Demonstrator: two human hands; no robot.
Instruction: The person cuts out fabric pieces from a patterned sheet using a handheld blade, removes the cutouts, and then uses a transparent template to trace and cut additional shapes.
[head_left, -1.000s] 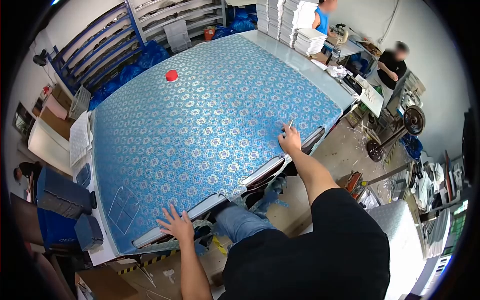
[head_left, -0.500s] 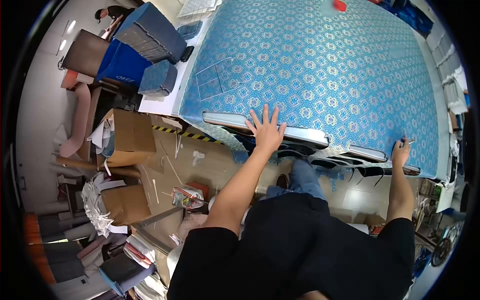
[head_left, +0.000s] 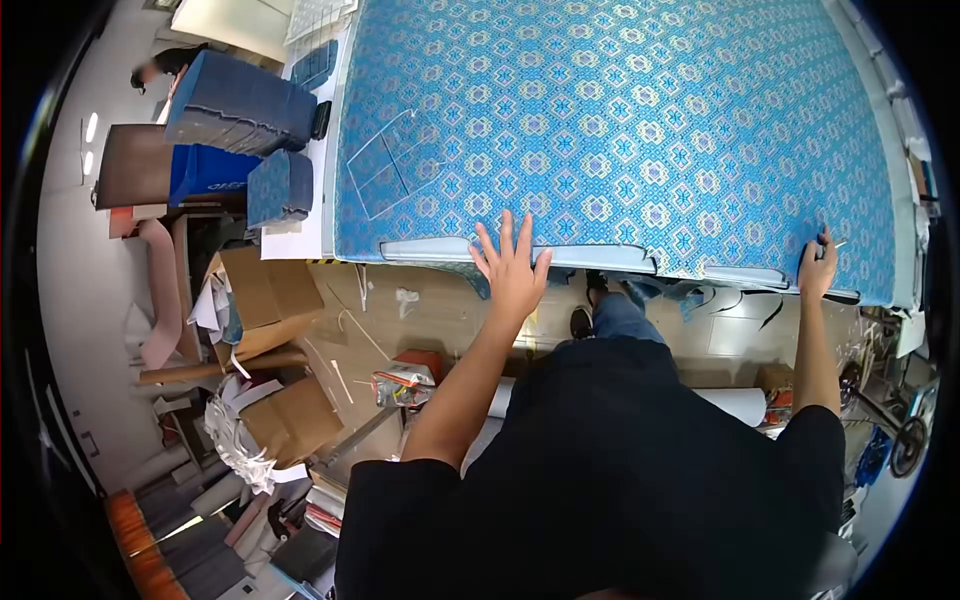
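Along the near edge of the broad white table [head_left: 328, 190], your left hand [head_left: 513, 275] rests, fingers spread, on the blue, geometric-patterned fabric [head_left: 560, 130] covering the top; near the right corner, your right hand [head_left: 817, 268] grips a slim, pale-tipped tool [head_left: 840, 244].

Tan flr [head_left: 445, 318] R of the open carton [head_left: 268, 290], w/ a white scrap [head_left: 407, 300] lying on it; 2nd carton [head_left: 292, 420] just below the open carton, brown tube [head_left: 225, 368] btwn the two; pale wall [head_left: 75, 310] well L of the open carton, pink strip [head_left: 165, 290] nr its L side; 2 bright lights [head_left: 91, 127] up-L of it, well apart; blue bin [head_left: 205, 178] up-L too, but nearer; white table [head_left: 292, 243] just above it; white roll [head_left: 735, 405] well R; orange cloth [head_left: 138, 540] well below-L
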